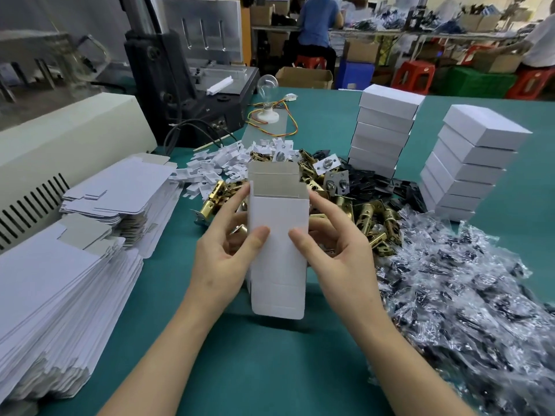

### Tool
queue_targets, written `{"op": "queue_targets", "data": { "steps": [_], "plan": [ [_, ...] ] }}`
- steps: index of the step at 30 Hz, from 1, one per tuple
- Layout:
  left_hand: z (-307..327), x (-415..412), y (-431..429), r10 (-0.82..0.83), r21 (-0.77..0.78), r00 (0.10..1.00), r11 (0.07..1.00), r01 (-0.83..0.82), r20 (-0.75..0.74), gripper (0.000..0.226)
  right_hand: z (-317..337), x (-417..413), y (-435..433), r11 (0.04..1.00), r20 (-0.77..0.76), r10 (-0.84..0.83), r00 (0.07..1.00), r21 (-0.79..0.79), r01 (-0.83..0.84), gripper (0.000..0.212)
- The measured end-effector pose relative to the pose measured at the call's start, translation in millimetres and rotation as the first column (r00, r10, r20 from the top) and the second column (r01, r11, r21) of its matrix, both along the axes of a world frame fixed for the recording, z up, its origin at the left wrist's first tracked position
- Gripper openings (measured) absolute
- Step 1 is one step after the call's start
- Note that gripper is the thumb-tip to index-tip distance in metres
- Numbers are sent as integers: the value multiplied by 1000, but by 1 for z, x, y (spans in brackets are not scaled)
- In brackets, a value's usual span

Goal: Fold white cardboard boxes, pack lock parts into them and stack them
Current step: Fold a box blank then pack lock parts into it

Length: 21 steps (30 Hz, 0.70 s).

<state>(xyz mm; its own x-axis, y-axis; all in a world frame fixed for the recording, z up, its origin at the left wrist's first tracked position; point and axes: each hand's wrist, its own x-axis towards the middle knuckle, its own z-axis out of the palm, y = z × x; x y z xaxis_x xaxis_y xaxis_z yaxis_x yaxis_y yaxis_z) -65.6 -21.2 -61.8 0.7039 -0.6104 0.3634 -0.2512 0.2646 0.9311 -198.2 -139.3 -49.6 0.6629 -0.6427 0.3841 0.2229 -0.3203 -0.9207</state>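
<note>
I hold a white cardboard box (pixel 277 244) upright above the green table (pixel 270 364), its grey-lined top flaps open. My left hand (pixel 223 250) grips its left side with the thumb on the front face. My right hand (pixel 336 250) grips the right side, thumb also on the front. Behind the box lies a heap of brass lock latches (pixel 369 223) with silver plates (pixel 338 180) and black plates (pixel 387 187). Small white plastic pieces (pixel 216 168) are piled behind it to the left. Two stacks of closed white boxes (pixel 383 133) (pixel 468 163) stand at the right.
Flat unfolded box blanks lie in stacks at the left (pixel 54 298) (pixel 126 193). Clear bags of dark parts (pixel 468 295) cover the right. A beige machine (pixel 69 136), a black press (pixel 186 85) and a light bulb (pixel 267 85) stand at the back. People sit at far benches.
</note>
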Motion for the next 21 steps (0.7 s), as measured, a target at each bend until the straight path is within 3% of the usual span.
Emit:
{"op": "queue_targets", "data": {
  "steps": [7, 13, 21],
  "plan": [
    [-2, -1, 4, -66, -14, 997, 998, 67, 50, 46, 3, -1, -1, 996, -2, -38, 999, -84, 38, 40],
    [-5, -1, 4, -19, 50, 989, 999, 12, 144, 14, 4, -1, 0, 999, -54, -7, 999, -35, 5, 23],
    [1, -2, 3, 32, 79, 991, 996, -42, 126, 25, 4, 0, 2, 993, -65, 62, 996, 107, -55, 16]
  ]
}}
